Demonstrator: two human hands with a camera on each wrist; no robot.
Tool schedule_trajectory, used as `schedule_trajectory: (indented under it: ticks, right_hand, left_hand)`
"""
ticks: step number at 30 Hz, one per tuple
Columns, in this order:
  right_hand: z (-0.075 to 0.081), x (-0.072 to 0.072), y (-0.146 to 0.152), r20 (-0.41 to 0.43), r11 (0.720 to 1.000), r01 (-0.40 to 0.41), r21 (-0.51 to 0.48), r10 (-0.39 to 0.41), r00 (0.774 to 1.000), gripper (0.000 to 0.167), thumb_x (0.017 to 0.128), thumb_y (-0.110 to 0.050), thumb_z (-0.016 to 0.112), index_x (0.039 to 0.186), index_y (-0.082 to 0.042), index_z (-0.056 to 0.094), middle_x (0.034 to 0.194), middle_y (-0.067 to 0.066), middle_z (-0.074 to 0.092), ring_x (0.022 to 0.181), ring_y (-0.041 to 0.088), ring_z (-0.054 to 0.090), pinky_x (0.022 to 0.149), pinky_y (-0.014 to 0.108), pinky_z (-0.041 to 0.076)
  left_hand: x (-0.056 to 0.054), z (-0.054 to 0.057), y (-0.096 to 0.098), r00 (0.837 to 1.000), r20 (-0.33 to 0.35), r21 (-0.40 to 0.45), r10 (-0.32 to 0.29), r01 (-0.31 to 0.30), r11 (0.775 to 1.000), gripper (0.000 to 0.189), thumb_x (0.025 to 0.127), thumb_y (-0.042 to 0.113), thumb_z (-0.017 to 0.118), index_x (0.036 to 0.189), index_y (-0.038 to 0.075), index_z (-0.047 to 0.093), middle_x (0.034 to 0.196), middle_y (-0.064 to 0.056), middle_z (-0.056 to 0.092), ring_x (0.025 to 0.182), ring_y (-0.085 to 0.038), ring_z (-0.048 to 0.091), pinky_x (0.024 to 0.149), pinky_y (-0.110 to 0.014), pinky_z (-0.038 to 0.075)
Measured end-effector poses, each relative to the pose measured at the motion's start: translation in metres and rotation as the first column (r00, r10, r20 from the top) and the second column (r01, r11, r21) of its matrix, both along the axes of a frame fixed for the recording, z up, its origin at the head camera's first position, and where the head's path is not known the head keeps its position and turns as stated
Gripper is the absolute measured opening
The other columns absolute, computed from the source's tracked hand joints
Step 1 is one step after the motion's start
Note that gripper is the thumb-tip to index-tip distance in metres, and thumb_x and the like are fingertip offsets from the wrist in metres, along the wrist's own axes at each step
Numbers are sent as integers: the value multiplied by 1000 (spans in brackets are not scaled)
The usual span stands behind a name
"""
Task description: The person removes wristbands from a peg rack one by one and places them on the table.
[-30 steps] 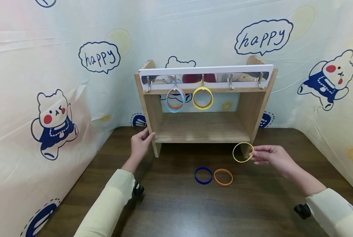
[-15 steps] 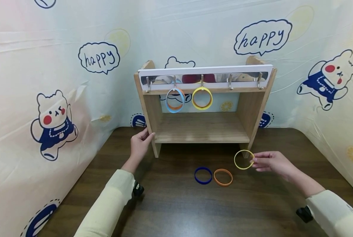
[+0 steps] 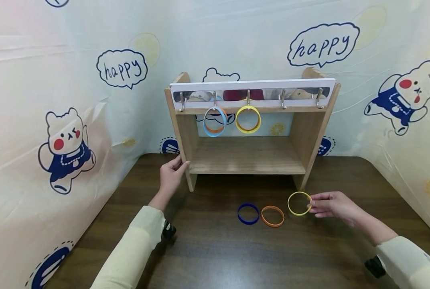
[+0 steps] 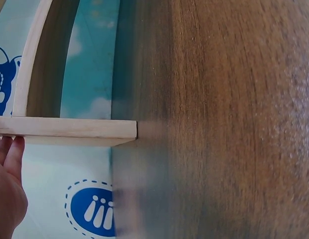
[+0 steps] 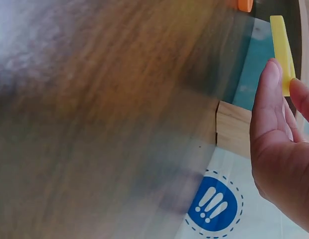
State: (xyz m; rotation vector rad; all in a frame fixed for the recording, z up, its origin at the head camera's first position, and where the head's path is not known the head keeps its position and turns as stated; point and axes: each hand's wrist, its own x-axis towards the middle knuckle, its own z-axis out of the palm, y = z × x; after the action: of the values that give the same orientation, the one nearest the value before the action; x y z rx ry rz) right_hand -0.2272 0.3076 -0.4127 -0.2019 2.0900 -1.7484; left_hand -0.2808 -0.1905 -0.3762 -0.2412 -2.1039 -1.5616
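The left hand (image 3: 170, 175) is gripping a pale wooden rack (image 3: 247, 154), seemingly steadying it, while the right hand (image 3: 335, 206) is pinching a thin yellow ring (image 5: 280, 45) edgewise, apparently leaving its opening unobstructed, near an orange ring (image 3: 272, 226).

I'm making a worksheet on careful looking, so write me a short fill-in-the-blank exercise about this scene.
1. The right hand pinches a ring coloured ____, while the left hand holds the side of the rack.
2. The orange ring lies on the table beside another ring, coloured ____.
3. Of the five hooks, exactly ____ carry hanging rings.
4. Both speech bubbles on the backdrop read ____.

Missing words: yellow; blue; two; happy.
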Motion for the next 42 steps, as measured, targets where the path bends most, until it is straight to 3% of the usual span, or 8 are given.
schedule_trajectory:
  ticks: [29, 42]
  right_hand:
    - [-19, 8, 8, 126, 994, -71, -87, 82, 989, 38, 99, -4, 55, 126, 21, 47, 103, 15, 70, 92, 21, 69, 82, 39, 58]
    - [-23, 10, 5, 143, 996, -70, -47, 76, 987, 39, 97, -5, 58, 125, 21, 49, 101, 17, 70, 92, 24, 69, 81, 38, 58]
  left_hand:
    - [0, 0, 0, 1000, 24, 7, 4, -4, 1000, 41, 91, 4, 69, 128, -5, 57, 124, -25, 58, 109, -33, 61, 84, -38, 54]
    - [2, 1, 1, 1000, 0, -3, -5, 5, 1000, 40, 91, 3, 67, 128, -7, 57, 123, -26, 58, 110, -34, 60, 84, -36, 54]
